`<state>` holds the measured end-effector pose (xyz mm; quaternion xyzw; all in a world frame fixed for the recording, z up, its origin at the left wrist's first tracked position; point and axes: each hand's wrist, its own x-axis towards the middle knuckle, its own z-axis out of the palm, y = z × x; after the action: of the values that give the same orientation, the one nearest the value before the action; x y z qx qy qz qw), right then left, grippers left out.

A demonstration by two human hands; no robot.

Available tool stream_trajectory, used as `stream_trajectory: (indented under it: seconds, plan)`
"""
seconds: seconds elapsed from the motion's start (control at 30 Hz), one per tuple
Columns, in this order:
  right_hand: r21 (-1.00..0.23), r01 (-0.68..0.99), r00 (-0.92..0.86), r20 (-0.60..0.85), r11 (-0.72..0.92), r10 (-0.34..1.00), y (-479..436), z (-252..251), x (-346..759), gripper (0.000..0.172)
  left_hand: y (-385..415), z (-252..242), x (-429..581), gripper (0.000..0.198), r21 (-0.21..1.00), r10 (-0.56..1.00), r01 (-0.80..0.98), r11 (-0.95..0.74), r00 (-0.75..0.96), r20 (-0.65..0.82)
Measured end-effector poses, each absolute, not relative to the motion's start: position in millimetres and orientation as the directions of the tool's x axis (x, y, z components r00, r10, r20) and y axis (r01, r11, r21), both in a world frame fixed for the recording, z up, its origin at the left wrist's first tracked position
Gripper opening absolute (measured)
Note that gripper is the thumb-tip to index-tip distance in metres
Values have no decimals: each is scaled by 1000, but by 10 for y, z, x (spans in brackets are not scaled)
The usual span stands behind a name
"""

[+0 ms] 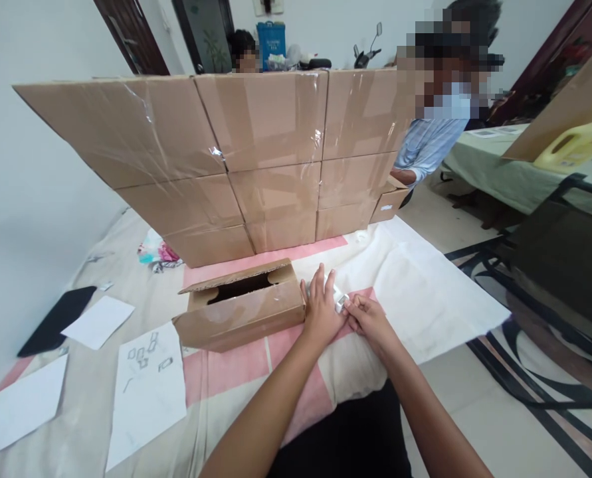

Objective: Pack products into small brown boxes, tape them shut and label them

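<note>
– While we stand here watching, can you make out where that small white device (341, 304) is?

– Between the left hand (321, 313) and the right hand (368, 317), over the pink-and-cream cloth (220, 375); lifted or resting, I can't make out. That cardboard box (248, 324) sits just beside the left one.

– And the fingers?

– On the right, thumb and forefinger look pinched together on the near end, by the little grey window (342, 299). The left lies back-upward over the rest, some fingers stretched out and parted; whether its hidden ones grip anything, I couldn't say.

– Heavy, would you think?

– Light, I'd guess, by its size against those fingers. Looks like hard plastic, so stiff, and maybe smooth enough to slip if pinched only at the tip.

– Fragile?

– The casing, probably not much; I'd be more careful of that window. I'd take it by the side edges, thumb opposite forefinger. The cloth looks soft, so pressing down there mightn't steady it
</note>
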<state>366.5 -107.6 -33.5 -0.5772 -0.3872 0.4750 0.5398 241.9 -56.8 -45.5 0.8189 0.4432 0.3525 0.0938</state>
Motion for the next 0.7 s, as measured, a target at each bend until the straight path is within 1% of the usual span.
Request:
stream_trajectory:
  seconds: [0.1, 0.2, 0.27, 0.33, 0.43, 0.5, 0.57, 0.63, 0.7]
  plan:
    - [-997, -37, 272, -69, -61, 960, -1123, -360, 3674, 57, -571, -428, 2409, 82, 453, 790, 667, -592, 365, 493]
    - [-1000, 18, 311, 25, 20, 950, -1232, -369, 3659, 49, -580, -395, 2379, 84, 460, 790, 655, -599, 391, 472]
    - [-996, 45, 331, 85, 74, 940, -1303, -367, 3646, 42, -596, -368, 2341, 81, 491, 785, 619, -614, 412, 463]
    - [-991, 65, 345, 135, 119, 929, -1347, -362, 3633, 36, -624, -341, 2292, 73, 539, 767, 547, -641, 424, 482]
    - [-981, 83, 339, 191, 173, 921, -1351, -356, 3619, 32, -672, -303, 2218, 53, 612, 717, 375, -696, 399, 571]
    - [-977, 79, 310, 213, 198, 926, -1329, -366, 3618, 39, -700, -275, 2182, 38, 631, 680, 262, -730, 365, 636]
    - [-974, 66, 281, 225, 216, 933, -1307, -392, 3626, 50, -724, -243, 2157, 27, 627, 645, 179, -758, 345, 682]
    - [-973, 53, 270, 232, 226, 935, -1298, -428, 3640, 59, -748, -212, 2140, 22, 613, 613, 118, -781, 334, 716]
    - [-971, 46, 284, 238, 235, 929, -1304, -466, 3654, 65, -772, -189, 2128, 24, 600, 586, 69, -797, 331, 740]
